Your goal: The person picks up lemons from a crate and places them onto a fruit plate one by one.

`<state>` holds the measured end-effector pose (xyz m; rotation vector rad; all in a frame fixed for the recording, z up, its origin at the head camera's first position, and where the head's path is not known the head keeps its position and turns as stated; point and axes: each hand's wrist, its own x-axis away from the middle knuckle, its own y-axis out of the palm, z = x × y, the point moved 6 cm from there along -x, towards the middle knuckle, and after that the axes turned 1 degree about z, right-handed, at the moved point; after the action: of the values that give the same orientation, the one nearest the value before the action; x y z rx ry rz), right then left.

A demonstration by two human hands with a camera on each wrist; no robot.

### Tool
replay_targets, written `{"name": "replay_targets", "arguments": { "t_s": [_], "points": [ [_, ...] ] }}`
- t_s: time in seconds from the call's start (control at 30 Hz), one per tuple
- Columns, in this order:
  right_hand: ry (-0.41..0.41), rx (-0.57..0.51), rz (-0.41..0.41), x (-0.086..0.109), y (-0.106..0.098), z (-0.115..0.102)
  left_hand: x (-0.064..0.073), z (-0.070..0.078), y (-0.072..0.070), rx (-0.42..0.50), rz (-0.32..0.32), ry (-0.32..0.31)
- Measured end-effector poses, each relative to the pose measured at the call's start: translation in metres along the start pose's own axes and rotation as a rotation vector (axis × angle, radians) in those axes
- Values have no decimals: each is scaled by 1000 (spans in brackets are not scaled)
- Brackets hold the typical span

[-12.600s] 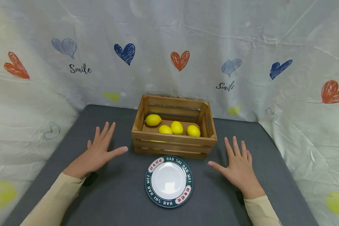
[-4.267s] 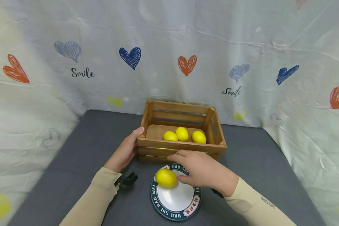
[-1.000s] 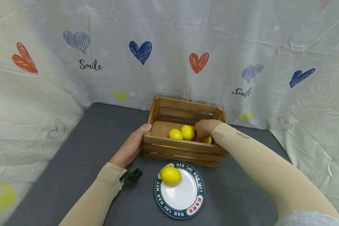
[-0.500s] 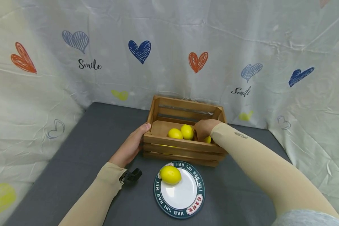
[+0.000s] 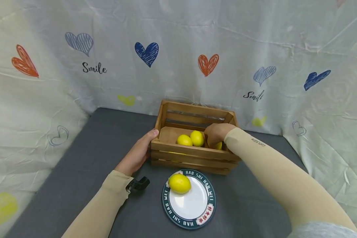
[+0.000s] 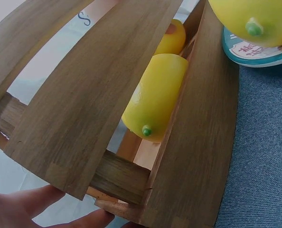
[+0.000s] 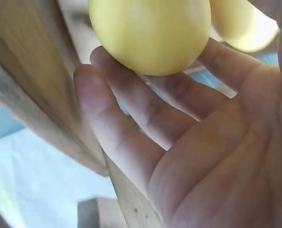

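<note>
A slatted wooden crate stands at the back of the table. My left hand grips its left end, thumb over the rim and fingertips on the outer side in the left wrist view. My right hand is inside the crate at the right, fingers curled around a lemon; most of the fingers are hidden from the head view. Two more lemons, one round-looking lemon and one upright lemon, lie beside it. Through the slats another lemon shows in the left wrist view.
In front of the crate a white plate with a dark green lettered rim rests on the grey table. One lemon lies on the plate's upper left. A printed curtain hangs behind and at both sides.
Since the first frame, a lemon has gone from the crate's left onto the plate. My left hand has taken the crate's end. My right hand has moved from above the plate into the crate.
</note>
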<state>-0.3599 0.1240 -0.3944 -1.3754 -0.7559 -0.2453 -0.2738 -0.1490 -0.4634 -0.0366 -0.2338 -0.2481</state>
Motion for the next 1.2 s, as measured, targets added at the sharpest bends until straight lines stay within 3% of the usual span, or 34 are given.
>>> {"name": "replay_targets", "arguments": {
  "t_s": [0.73, 0.97, 1.2],
  "points": [
    [-107, -2, 176, 60, -33, -17, -1, 0, 0, 27, 5, -14],
    [-156, 20, 308, 86, -43, -19, -1, 0, 0, 26, 13, -30],
    [-182, -24, 410, 123, -44, -17, -1, 2, 0, 26, 4, -22]
  ]
}}
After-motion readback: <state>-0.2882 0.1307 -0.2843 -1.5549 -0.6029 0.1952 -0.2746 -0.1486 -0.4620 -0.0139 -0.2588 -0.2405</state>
